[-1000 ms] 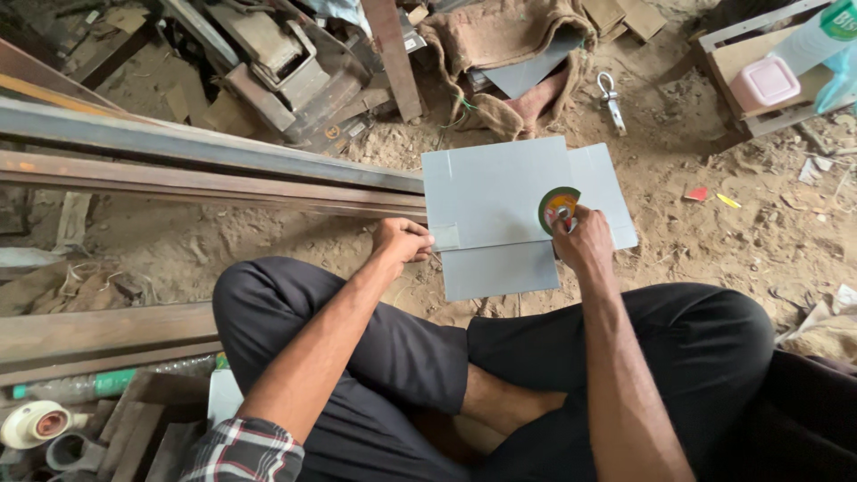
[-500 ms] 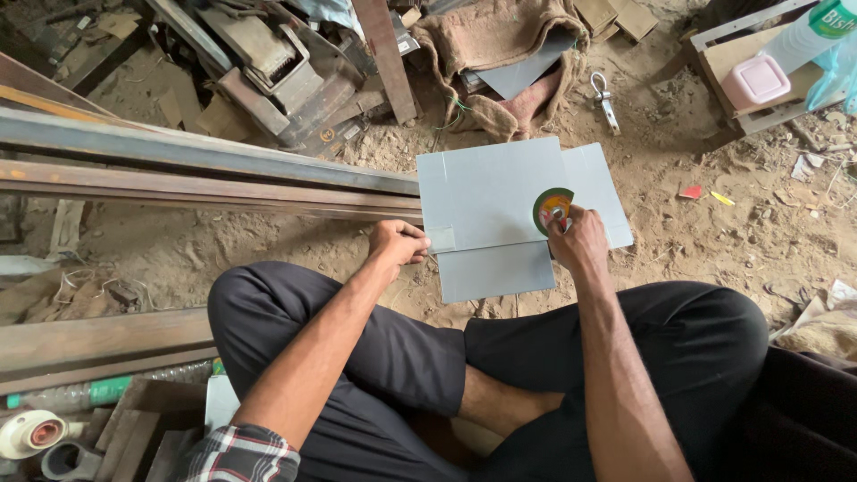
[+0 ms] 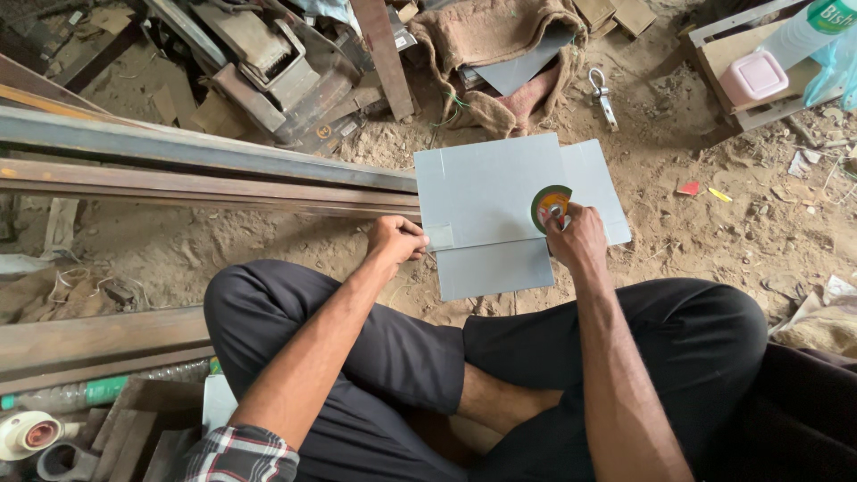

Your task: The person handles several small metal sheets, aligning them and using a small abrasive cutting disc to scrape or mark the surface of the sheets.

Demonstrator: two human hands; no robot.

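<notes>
I sit cross-legged on sandy ground with grey metal sheets (image 3: 486, 192) lying flat in front of my knees. My left hand (image 3: 397, 239) is curled at the sheets' near left corner, fingertips pressing on the edge. My right hand (image 3: 576, 236) rests on the sheet's right part, fingers closed on a round green and yellow disc (image 3: 546, 202) that lies against the sheet. Whether a small marking tool is also in that hand I cannot tell.
Long steel beams (image 3: 196, 165) run along the left. Scrap metal parts (image 3: 268, 71) and a burlap sack (image 3: 491, 54) lie beyond the sheets. A wooden crate with a pink box (image 3: 754, 76) stands top right. A tape roll (image 3: 27, 435) and a plastic bottle (image 3: 85, 393) lie bottom left.
Both hands stay on the sheets; the right hand has shifted only slightly around the disc. The view has drifted a little.
</notes>
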